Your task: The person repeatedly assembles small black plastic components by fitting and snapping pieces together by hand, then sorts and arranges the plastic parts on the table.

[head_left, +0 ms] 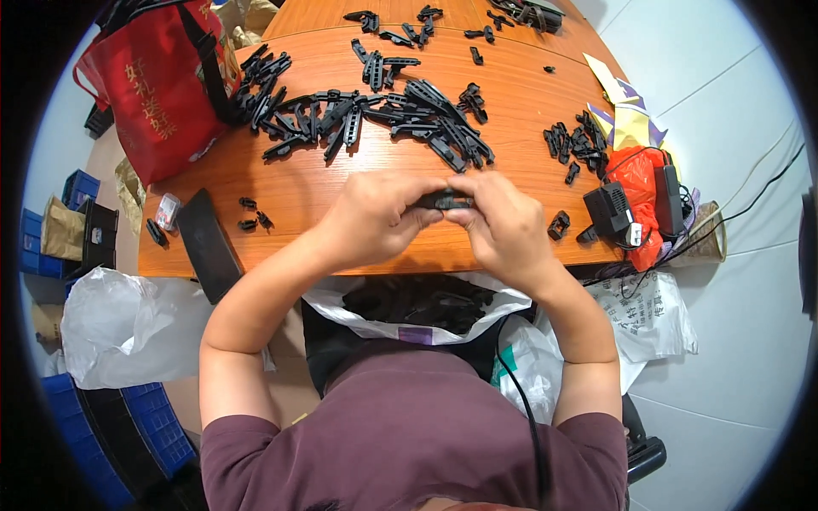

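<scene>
Above the table's near edge, a small black plastic part [445, 201] is pinched between my two hands. My left hand [375, 213] grips its left end with thumb and fingers, and my right hand [508, 220] grips its right end. The fingers cover most of the part, so its full shape is hidden. Beyond my hands, a loose heap of long black plastic parts [345, 119] spreads over the orange wooden table [315, 183]. A white bag [417, 334] lies open at my lap, with more black parts [417, 304] inside.
A red bag [162, 94] stands at the left, near a dark flat case [209, 243]. Small black pieces [579, 143] lie at the right, by black power adapters [615, 210] and a red plastic bag [635, 183]. Cables hang off the right edge; blue crates [158, 426] stand lower left.
</scene>
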`<state>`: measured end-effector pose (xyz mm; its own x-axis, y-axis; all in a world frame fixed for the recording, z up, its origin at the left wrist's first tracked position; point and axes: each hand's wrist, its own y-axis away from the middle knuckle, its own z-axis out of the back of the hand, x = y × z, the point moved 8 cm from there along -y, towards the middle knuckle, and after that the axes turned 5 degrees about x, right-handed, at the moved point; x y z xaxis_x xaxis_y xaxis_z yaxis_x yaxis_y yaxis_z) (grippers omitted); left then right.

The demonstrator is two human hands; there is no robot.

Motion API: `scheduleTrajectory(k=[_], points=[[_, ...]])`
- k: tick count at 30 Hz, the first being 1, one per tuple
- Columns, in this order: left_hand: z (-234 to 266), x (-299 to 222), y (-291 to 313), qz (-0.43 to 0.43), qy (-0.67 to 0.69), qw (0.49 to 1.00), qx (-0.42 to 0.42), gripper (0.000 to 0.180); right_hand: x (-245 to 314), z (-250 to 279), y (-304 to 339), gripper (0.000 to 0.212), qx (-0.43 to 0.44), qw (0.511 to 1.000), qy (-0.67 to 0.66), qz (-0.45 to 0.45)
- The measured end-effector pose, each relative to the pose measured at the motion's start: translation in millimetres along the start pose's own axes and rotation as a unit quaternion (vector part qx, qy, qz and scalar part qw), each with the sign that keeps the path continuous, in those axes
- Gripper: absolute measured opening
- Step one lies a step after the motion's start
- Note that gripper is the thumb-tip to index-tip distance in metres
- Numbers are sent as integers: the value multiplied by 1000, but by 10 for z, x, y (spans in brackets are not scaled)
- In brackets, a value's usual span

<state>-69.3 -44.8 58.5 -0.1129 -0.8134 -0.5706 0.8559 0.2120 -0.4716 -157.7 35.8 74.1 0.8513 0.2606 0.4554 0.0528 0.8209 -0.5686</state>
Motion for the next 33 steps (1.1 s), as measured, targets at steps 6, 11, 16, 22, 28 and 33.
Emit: scheduleTrajectory(k=[6,11,16,22,28,33], points=[[-485,176,110,132,132,960,209,46,-87,-169,624,20,161,985,43,-43],[-675,470,-267,42,-78,988,126,42,-108,-302,964,23,242,964,62,-90],[-912,424,-389,-71,-235,961,128,15,-667,30,301,10,99,972,174,-124],[-552,530,-204,56,-167,983,54,12,-1975,-176,-502,23,124,923,191,-311],[-258,1037,61,367,341,865,-19,23,-2043,-389,-742,22,136,919,227,-294],[-185,1107,125,378,496,781,-29,29,-1072,-36,-614,21,-31,988,121,-88]])
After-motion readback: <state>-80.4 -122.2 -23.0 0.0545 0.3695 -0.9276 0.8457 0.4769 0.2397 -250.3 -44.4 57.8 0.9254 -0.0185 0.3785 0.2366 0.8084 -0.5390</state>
